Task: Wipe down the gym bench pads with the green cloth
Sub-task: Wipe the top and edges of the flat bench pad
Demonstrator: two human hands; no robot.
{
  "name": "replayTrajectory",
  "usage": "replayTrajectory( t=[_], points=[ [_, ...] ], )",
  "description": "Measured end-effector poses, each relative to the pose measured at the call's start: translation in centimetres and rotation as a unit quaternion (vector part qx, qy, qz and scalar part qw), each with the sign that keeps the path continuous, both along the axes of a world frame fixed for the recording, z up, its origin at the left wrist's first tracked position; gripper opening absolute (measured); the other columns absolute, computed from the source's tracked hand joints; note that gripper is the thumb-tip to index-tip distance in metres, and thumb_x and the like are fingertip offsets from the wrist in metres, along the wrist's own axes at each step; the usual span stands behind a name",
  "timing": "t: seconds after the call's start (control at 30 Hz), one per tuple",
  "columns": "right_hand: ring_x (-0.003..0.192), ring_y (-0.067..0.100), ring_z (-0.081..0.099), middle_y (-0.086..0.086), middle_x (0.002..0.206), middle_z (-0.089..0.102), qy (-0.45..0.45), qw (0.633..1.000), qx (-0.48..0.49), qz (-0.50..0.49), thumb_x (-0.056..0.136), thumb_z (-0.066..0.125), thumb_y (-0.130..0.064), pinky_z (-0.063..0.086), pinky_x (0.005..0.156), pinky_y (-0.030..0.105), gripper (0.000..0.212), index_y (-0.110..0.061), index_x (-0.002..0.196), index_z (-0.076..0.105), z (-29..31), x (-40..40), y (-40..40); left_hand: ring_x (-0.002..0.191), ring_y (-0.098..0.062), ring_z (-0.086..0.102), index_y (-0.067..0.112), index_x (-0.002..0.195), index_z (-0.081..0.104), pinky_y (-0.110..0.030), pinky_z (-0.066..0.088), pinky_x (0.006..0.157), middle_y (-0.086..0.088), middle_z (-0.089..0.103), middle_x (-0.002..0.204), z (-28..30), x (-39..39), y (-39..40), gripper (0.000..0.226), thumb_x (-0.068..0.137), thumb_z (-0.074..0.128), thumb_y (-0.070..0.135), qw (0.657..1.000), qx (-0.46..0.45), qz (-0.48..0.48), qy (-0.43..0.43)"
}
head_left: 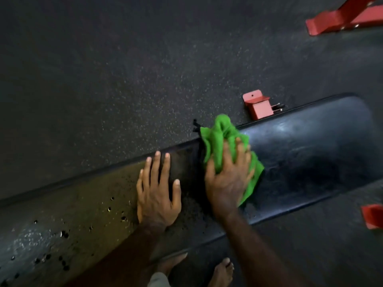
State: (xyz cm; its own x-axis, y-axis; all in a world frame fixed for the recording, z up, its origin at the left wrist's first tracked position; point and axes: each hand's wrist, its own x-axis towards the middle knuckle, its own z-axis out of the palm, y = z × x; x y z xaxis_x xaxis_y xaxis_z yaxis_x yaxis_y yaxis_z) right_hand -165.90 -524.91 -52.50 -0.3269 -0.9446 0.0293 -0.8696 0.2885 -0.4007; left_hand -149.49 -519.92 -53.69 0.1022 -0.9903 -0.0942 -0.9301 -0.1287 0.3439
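A long black gym bench runs from lower left to upper right. Its worn left pad (78,214) is cracked and pitted; the right pad (306,146) is smooth and shiny. My left hand (158,189) lies flat on the left pad, fingers straight and spread. My right hand (228,175) grips the bunched green cloth (219,131) and presses it onto the near end of the right pad, just right of the gap between the pads. Part of the cloth sticks out beyond my fingers toward the pad's far edge.
Dark speckled rubber floor (124,69) surrounds the bench. A red bench foot (258,107) shows behind the pad, another red foot (373,216) at the right edge, and a red frame (342,19) at top right. Bare feet (221,272) stand at the bench's near side.
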Motion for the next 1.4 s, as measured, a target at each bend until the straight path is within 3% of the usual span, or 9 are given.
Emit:
replayTrajectory(
  t=[0.17,0.37,0.53,0.63,0.73,0.93,1.1,1.3,1.4],
  points=[
    [0.15,0.036,0.036,0.006,0.163,0.042,0.051,0.923,0.004,0.381,0.085,0.06,-0.053,0.037,0.115,0.06,0.065,-0.031,0.147,0.056,-0.5,-3.7,1.9,0.158,-0.028,0.018,0.012,0.157,0.038,-0.054,0.021,0.121,-0.007,0.025,0.169,-0.3,0.0,0.3,0.066,0.098,0.041,0.042,1.0,0.001,0.003,-0.01],
    [0.149,0.038,0.035,0.007,0.163,0.039,0.004,1.0,0.006,-0.002,0.083,0.057,-0.048,0.035,0.114,0.065,0.065,-0.027,0.145,0.056,-0.3,-0.9,4.0,0.159,-0.023,0.013,0.022,0.164,0.025,-0.049,0.017,0.122,0.001,0.017,0.172,-0.1,0.0,0.1,0.069,0.1,0.039,0.045,1.0,-0.004,0.008,-0.001],
    [0.149,0.036,0.037,0.003,0.165,0.037,0.058,0.953,0.016,0.298,0.082,0.058,-0.053,0.042,0.11,0.062,0.069,-0.035,0.148,0.052,-0.8,-4.2,6.0,0.159,-0.024,0.013,0.024,0.164,0.021,-0.053,0.019,0.122,0.002,0.015,0.173,0.1,0.0,0.0,0.073,0.097,0.041,0.043,1.0,0.002,0.005,0.007],
    [0.144,0.039,0.043,0.006,0.162,0.042,0.045,0.996,0.007,0.082,0.084,0.059,-0.049,0.041,0.111,0.059,0.066,-0.027,0.147,0.057,-1.2,-7.2,6.1,0.159,-0.024,0.013,0.023,0.164,0.024,-0.051,0.018,0.122,0.001,0.017,0.172,-0.1,-0.1,0.1,0.07,0.099,0.041,0.043,1.0,-0.007,0.006,0.007],
    [0.149,0.038,0.032,0.005,0.166,0.036,0.007,0.993,0.021,-0.116,0.082,0.056,-0.046,0.035,0.113,0.068,0.067,-0.027,0.147,0.054,-0.5,-1.4,7.9,0.159,-0.024,0.012,0.023,0.164,0.022,-0.051,0.018,0.123,0.001,0.015,0.172,0.0,-0.1,0.0,0.07,0.099,0.04,0.043,1.0,-0.006,0.002,0.009],
    [0.148,0.036,0.037,0.005,0.164,0.039,0.075,0.972,0.008,0.224,0.081,0.063,-0.052,0.044,0.107,0.06,0.07,-0.033,0.147,0.054,-1.2,-4.6,8.6,0.159,-0.025,0.014,0.022,0.164,0.022,-0.054,0.019,0.122,-0.001,0.017,0.172,0.2,-0.1,0.0,0.071,0.099,0.039,0.043,1.0,-0.003,0.0,0.001],
    [0.15,0.037,0.033,0.004,0.166,0.035,0.007,0.985,0.025,-0.168,0.083,0.055,-0.048,0.035,0.113,0.067,0.069,-0.028,0.149,0.052,-0.5,-1.0,8.5,0.159,-0.025,0.013,0.021,0.164,0.023,-0.05,0.015,0.124,-0.003,0.019,0.172,0.2,-0.2,0.0,0.07,0.1,0.039,0.044,1.0,-0.017,-0.004,0.005],
    [0.151,0.034,0.033,0.002,0.168,0.032,0.075,0.983,0.028,0.164,0.082,0.058,-0.057,0.042,0.108,0.063,0.072,-0.036,0.151,0.049,-1.1,-1.3,10.4,0.157,-0.03,0.019,0.018,0.163,0.024,-0.054,0.021,0.122,-0.007,0.023,0.17,0.3,-0.1,0.1,0.073,0.098,0.043,0.046,0.999,-0.029,-0.011,-0.01],
    [0.149,0.034,0.035,0.003,0.166,0.034,0.045,0.998,0.022,-0.049,0.085,0.056,-0.058,0.036,0.113,0.063,0.073,-0.034,0.152,0.048,-1.4,-2.3,9.9,0.157,-0.029,0.018,0.019,0.164,0.022,-0.053,0.018,0.123,-0.007,0.022,0.17,0.0,-0.1,0.1,0.075,0.098,0.042,0.05,0.999,-0.03,-0.015,-0.017]
  ],
)
